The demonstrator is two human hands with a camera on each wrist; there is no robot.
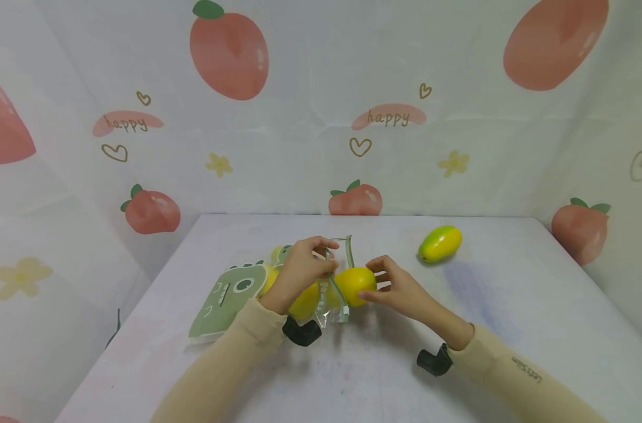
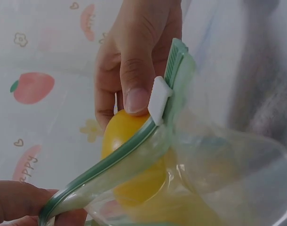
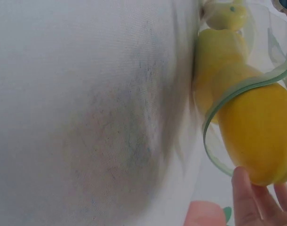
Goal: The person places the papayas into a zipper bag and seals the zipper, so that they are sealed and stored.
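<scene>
My left hand [image 1: 302, 267] pinches the rim of a clear zip bag [image 2: 228, 183] with a green seal strip and a white slider [image 2: 158, 100]. With thumb and fingers, my right hand [image 1: 400, 288] holds one end of a yellow mango [image 1: 356, 286]. The mango's other end is inside the bag's mouth. Further back in the bag lie more yellow fruits [image 3: 221, 49], one of them seen under my left wrist [image 1: 305, 302] in the head view. In the right wrist view, right fingertips [image 3: 244, 188] touch the mango's end; the bag's green strip arcs around it.
A yellow-green oval fruit [image 1: 440, 244] lies at the back right of the white table [image 1: 511, 376]. A green cartoon-faced panel [image 1: 228, 299] stands out at the bag's left end. A fruit-printed cloth [image 1: 299, 147] hangs behind the table.
</scene>
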